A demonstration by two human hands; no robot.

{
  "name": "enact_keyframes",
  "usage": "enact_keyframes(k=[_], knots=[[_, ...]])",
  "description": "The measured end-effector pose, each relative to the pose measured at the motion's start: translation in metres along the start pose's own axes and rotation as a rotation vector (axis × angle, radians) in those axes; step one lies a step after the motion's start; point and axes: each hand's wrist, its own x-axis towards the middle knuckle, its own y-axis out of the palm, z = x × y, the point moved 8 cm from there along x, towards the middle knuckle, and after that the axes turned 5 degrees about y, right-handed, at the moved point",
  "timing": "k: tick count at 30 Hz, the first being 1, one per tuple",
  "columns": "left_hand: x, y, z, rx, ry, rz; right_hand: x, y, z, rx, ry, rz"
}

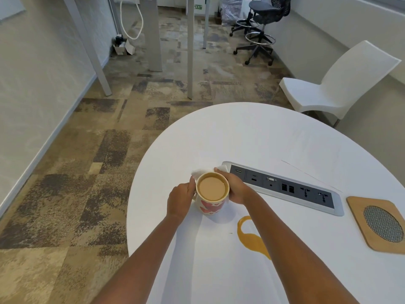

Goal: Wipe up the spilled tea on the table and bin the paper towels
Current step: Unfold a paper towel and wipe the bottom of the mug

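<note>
Bare desk (252,137) lies open at frame centre; the socket strip (282,187) and wooden coaster (359,224) block the right, the tea puddle (252,240) lower centre.

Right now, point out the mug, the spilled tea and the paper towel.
mug (210,206): head view, on its patterned side below the rim.
spilled tea (252,242): head view, on the broad part of the puddle.
paper towel (200,171): head view, on the white corner behind the mug.
</note>
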Motion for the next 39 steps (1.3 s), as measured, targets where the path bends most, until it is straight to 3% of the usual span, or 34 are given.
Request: enact_keyframes(k=[5, 16, 21, 25, 31, 39], knots=[[-0.002, 0.0, -0.002, -0.015, -0.015, 0.003, -0.01, -0.006, -0.013, 0.196, -0.083, -0.073], [-0.003, -0.001, -0.003, -0.058, -0.026, -0.012, -0.039, -0.01, -0.055, 0.46, -0.197, -0.548], [-0.003, 0.0, -0.003, -0.05, -0.027, 0.001, -0.051, 0.0, -0.074, 0.633, -0.308, -0.613], [-0.003, 0.0, -0.004, -0.031, -0.015, 0.009, -0.059, 0.017, -0.097, 0.777, -0.255, -0.707], [-0.004, -0.003, -0.008, -0.018, 0.004, 0.009, -0.063, 0.042, -0.106, 0.635, -0.128, -0.878], [-0.004, -0.003, -0.009, 0.003, 0.043, 0.006, -0.062, 0.055, -0.104, 0.614, -0.058, -0.912]])
